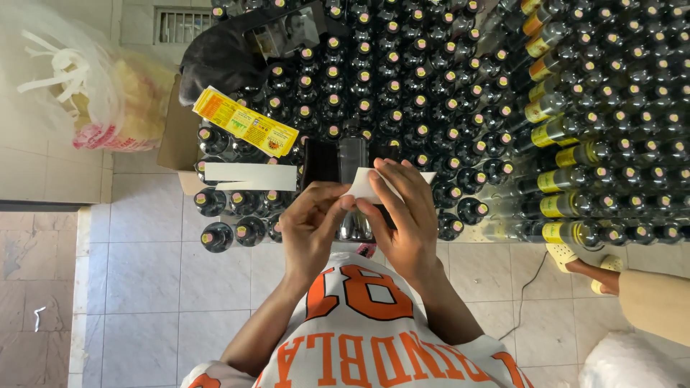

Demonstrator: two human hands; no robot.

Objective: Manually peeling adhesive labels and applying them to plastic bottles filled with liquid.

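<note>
At the far left a clear plastic bag (79, 79) of yellow goods sits on the tiled floor (144, 287), well apart from the work. Next comes a stack of yellow labels (244, 121) lying on top of the dark bottles (402, 79), with a white strip (250, 176) just below it, both seemingly kept within easy reach. The left hand (310, 226) pinches the near edge of a small white label (366, 185) between thumb and forefinger, other fingers curled. The right hand (404, 215) pinches the same label from the other side, fingers spread over it, apparently peeling it. The label hangs above a bottle (353, 162) at the crowd's front edge. At far right, another person's sandalled foot (575, 257) rests on the floor.
</note>
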